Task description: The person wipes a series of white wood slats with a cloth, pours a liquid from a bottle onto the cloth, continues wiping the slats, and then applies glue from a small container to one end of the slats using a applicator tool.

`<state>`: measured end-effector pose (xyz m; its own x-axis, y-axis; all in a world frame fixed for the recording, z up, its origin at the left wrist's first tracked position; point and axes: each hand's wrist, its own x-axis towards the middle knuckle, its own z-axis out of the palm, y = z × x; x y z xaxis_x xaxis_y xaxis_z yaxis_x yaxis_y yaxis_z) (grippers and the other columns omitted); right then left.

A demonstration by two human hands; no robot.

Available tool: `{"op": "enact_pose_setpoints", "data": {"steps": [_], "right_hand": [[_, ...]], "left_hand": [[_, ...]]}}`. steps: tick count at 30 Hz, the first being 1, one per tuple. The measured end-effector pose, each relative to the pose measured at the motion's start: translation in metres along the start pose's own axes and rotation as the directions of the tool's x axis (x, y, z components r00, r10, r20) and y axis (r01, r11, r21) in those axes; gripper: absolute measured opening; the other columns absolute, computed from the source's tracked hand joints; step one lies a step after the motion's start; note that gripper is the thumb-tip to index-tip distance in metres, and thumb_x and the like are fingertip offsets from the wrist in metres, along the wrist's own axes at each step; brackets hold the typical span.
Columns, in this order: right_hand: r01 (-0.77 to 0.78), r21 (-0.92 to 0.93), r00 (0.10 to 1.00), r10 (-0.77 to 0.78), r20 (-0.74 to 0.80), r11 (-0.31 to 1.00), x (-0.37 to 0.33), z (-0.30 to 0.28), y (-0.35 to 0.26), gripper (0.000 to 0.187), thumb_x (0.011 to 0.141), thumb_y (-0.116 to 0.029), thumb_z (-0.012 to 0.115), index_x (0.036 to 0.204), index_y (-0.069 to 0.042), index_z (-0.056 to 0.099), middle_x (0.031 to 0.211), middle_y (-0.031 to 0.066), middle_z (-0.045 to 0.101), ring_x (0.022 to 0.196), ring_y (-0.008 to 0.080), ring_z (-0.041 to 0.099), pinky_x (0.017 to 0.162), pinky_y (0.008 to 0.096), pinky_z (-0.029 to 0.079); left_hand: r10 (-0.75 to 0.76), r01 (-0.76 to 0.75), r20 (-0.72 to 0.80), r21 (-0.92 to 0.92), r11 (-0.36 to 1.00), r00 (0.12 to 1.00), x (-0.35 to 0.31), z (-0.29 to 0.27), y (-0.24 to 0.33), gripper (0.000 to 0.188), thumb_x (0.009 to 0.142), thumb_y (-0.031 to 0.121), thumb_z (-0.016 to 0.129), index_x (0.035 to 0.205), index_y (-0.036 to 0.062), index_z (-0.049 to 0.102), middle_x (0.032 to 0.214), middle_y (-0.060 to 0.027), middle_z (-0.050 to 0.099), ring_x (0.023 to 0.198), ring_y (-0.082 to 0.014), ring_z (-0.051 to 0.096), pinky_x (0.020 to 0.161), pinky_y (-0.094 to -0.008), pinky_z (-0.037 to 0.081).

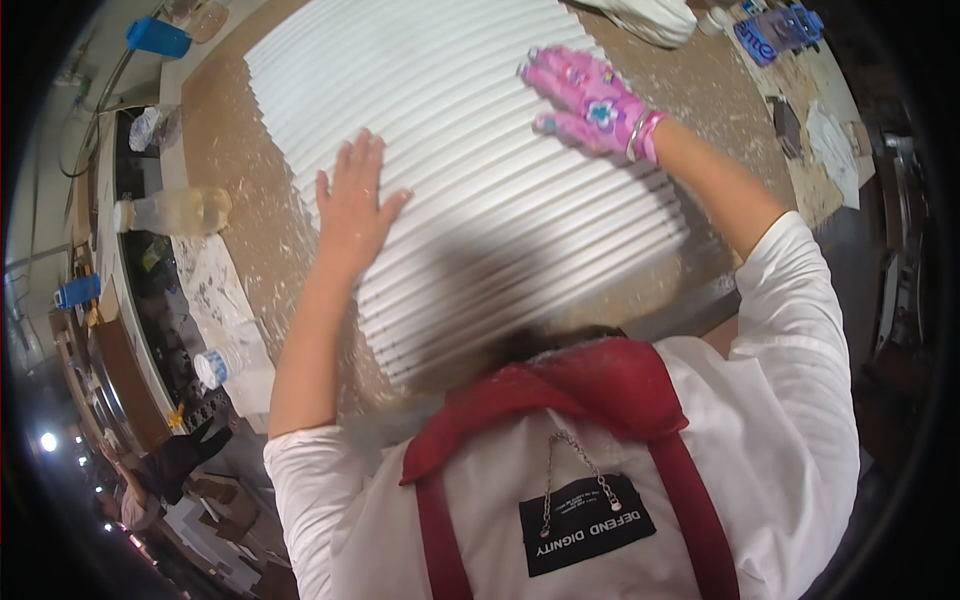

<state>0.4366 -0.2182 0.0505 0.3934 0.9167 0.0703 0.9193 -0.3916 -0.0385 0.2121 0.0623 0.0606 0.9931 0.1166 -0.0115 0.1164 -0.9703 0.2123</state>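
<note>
Long white ribbed strips [450, 130] lie side by side across a brown work board, forming one wide sheet-like layer with stepped ends. My bare left hand [352, 205] rests flat on the left part of the strips, thumb out and fingers stretched. Farther off to the right, my right hand [590, 103] wears a pink flowered glove and lies over the strips near their right ends. Its fingers are extended, with the thumb apart, and nothing shows in its grasp. A shadow covers the near middle of the strips.
Pale flecks dot the brown board [225, 120]. Along its left side are a clear bottle of yellowish liquid [180, 212], a white-capped bottle [222, 365] and a blue cup [158, 37]. A blue-tinted bottle [778, 35] lies at the far right. Another person [140, 490] is at lower left.
</note>
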Motion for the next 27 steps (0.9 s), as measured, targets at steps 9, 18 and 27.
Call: {"op": "enact_pose_setpoints", "data": {"steps": [9,18,27], "right_hand": [[-0.084,-0.036,0.991,0.087,0.1,0.996,-0.104,-0.016,-0.084,0.067,0.094,-0.054,0.04,0.144,-0.009,0.035,0.152,0.015,0.027,0.143,0.0326,0.019,0.116,0.0462,0.013],[-0.08,0.071,0.986,0.089,-0.143,0.994,-0.149,-0.049,-0.093,0.066,0.088,-0.045,0.058,0.14,-0.008,0.041,0.147,0.0178,0.035,0.138,0.0376,0.028,0.112,0.0502,0.022],[-0.058,0.074,0.996,0.062,-0.06,0.996,-0.184,-0.023,-0.094,0.066,0.082,-0.042,0.06,0.135,-0.005,0.046,0.144,0.0191,0.037,0.135,0.0399,0.03,0.111,0.0533,0.021]], "left_hand": [[-0.067,0.067,-0.005,0.049,0.997,0.998,-0.089,0.017,0.024,0.067,0.091,0.04,0.051,0.147,0.0116,0.029,0.156,-0.0093,0.023,0.143,-0.0322,0.021,0.112,-0.0558,0.012],[-0.048,0.051,-0.137,0.014,0.999,0.989,-0.148,-0.002,0.056,0.083,0.079,0.045,0.066,0.145,0.0067,0.032,0.153,-0.0193,0.023,0.14,-0.0398,0.023,0.11,-0.0598,0.018],[-0.094,0.092,-0.118,-0.025,0.995,0.989,-0.204,0.029,0.07,0.08,0.071,0.042,0.074,0.14,0.0139,0.043,0.151,-0.0145,0.03,0.135,-0.0421,0.031,0.105,-0.0485,0.034]]}}
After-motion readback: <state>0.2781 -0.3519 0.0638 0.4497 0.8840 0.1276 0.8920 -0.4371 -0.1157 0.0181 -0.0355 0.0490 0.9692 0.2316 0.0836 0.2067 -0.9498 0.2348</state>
